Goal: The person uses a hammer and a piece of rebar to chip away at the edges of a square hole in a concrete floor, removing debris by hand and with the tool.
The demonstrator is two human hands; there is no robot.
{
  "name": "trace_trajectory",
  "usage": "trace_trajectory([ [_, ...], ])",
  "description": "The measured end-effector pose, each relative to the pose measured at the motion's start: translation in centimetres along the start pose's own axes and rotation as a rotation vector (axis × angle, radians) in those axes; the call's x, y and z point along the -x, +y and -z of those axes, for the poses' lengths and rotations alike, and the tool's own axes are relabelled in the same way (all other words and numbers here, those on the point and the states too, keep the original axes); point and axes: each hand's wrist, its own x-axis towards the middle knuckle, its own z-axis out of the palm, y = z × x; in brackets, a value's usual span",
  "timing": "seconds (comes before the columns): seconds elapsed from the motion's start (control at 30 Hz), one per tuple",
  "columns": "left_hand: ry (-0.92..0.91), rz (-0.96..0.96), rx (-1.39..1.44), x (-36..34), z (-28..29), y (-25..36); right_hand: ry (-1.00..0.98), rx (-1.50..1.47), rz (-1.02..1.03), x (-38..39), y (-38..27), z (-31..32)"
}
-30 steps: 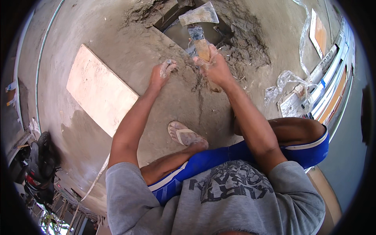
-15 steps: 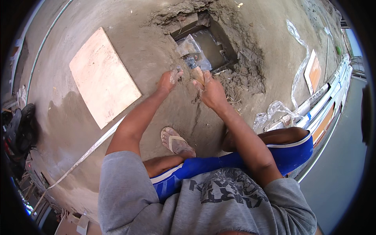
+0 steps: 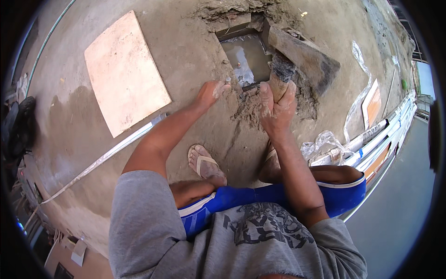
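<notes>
A trowel with a wooden handle and a broad, wet grey blade [image 3: 304, 58] is gripped in my right hand [image 3: 278, 111]. The blade is tilted over the right side of a square pit. Murky water [image 3: 253, 52] lies in the pit, reflecting light. Just left of the pit's near corner, my left hand [image 3: 213, 91] is closed, fingers curled. A small greyish bit shows at its fingertips, too small to name. Wet, crumbly mud [image 3: 248, 109] lies along the pit's near edge, between my hands.
A pale flat board [image 3: 127, 74] lies on the wet ground to the left, with a long pole [image 3: 102, 183] beside it. Clear plastic sheeting [image 3: 325, 142] and stacked long strips [image 3: 378, 151] are at the right. My sandalled foot [image 3: 204, 162] stands below the pit.
My right hand has lifted the trowel out of the pit and swung it to the right, its blade turning over. My left hand stays closed near the pit's edge.
</notes>
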Motion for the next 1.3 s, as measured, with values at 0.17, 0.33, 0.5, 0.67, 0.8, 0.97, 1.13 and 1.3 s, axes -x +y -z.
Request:
trace_trajectory([
  [0.17, 0.008, -0.251, -0.050, -0.1, -0.8, -0.7, -0.357, 0.317, -0.116, 4.2, 7.4, -1.7],
  [0.33, 0.066, -0.199, -0.039, 0.2, -1.2, -1.1, -0.402, 0.258, -0.221, 2.3, 4.6, -0.7],
  [0.5, 0.036, -0.034, 0.131, -0.8, -0.7, -1.0, -0.005, 0.041, 0.028, -0.6, 0.3, 0.1],
  [0.67, -0.021, -0.049, -0.023, -1.5, -0.2, -1.5, -0.192, 0.114, -0.012, 3.6, 5.4, -2.0],
  [0.8, 0.037, -0.163, -0.017, -1.2, 0.1, 0.9, -0.298, 0.090, -0.210, 4.7, 6.7, -2.5],
  [0.97, 0.024, -0.064, -0.054, -1.4, 0.3, -1.8, -0.141, 0.001, -0.063, -0.4, -0.2, -0.6],
  [1.13, -0.083, 0.009, -0.098, -2.1, -0.1, 0.1, 0.014, 0.077, 0.073, 1.6, 4.1, -1.6],
  [1.3, 0.120, -0.313, -0.105, -2.1, -0.9, -0.8, -0.600, 0.371, -0.251, 4.3, 10.2, -2.6],
])
